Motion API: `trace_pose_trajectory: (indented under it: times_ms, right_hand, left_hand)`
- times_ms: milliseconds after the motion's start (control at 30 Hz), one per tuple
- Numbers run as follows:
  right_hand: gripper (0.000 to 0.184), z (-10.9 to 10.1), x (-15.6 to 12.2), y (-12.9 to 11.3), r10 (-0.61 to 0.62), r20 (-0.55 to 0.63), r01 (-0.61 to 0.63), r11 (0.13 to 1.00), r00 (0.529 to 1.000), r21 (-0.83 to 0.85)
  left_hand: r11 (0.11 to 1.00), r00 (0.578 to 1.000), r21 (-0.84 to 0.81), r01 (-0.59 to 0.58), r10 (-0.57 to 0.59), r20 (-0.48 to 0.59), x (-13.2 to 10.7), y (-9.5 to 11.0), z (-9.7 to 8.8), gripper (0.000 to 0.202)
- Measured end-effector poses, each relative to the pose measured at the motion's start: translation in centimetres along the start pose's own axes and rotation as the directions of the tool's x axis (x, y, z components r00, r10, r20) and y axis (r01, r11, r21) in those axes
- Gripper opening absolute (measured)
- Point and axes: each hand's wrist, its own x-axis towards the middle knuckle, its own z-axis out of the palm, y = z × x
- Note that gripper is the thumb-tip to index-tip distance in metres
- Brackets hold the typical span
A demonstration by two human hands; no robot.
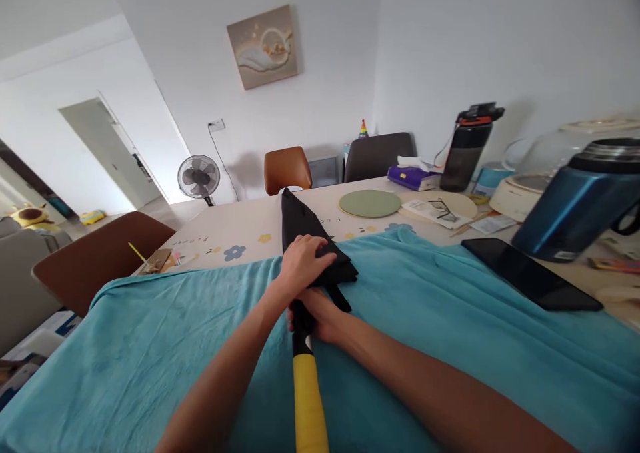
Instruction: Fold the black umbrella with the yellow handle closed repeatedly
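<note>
Two hands are on one long umbrella [310,239]. The left hand [304,261] lies flat on top of the black folded cloth, fingers spread and pressing down. It is not closed into a fist. Just under it, nearer the person, the right hand [316,314] is wrapped around the thin black part of the umbrella, grasping it tight.

The umbrella is closed. It lies long and straight, running away from the person. Its pointed black end is far past the left hand, near the far edge of the table [235,229]. Its yellow handle [307,399] points back at the person, below the right hand, between the two arms.

Under both hands is a blue towel [450,319] spread over the table. The umbrella's middle and handle rest on it, and the tip goes out onto the bare tabletop with flower prints.

To the right of the hands, a black phone [530,274] lies on the towel's edge. Farther right is a big blue flask [580,203]. Past the hands, far off, sits a round green mat [370,203], and behind the tip is a brown chair [287,167].
</note>
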Motion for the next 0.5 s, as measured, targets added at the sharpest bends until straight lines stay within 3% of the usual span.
trace_pose_trajectory:
  times_ms: [100, 200, 333, 500]
  right_hand:
    - [0.015, 0.0, -0.1, 0.0, -0.024, 0.023, 0.023, 0.999, 0.999, 0.038]
    - [0.016, 0.1, -0.1, 0.0, -0.015, 0.004, 0.014, 0.998, 1.0, 0.066]
    - [0.009, 0.1, 0.0, 0.1, 0.002, -0.018, -0.001, 0.999, 1.0, 0.055]
    - [0.009, -0.1, 0.1, -0.2, 0.069, 0.004, -0.069, 0.992, 0.998, 0.108]
  left_hand:
    - [0.961, 0.984, 0.236, -0.145, 0.115, 0.136, 0.4, 2.0, 1.1, 0.033]
    - [0.93, 0.983, 0.332, -0.157, 0.114, 0.147, 0.9, 2.2, 1.8, 0.019]
    - [0.958, 0.998, 0.287, 0.007, 0.012, -0.065, 0.7, 1.2, 1.2, 0.028]
    - [0.949, 0.945, 0.234, 0.213, -0.139, -0.297, -2.0, -1.6, -1.4, 0.049]
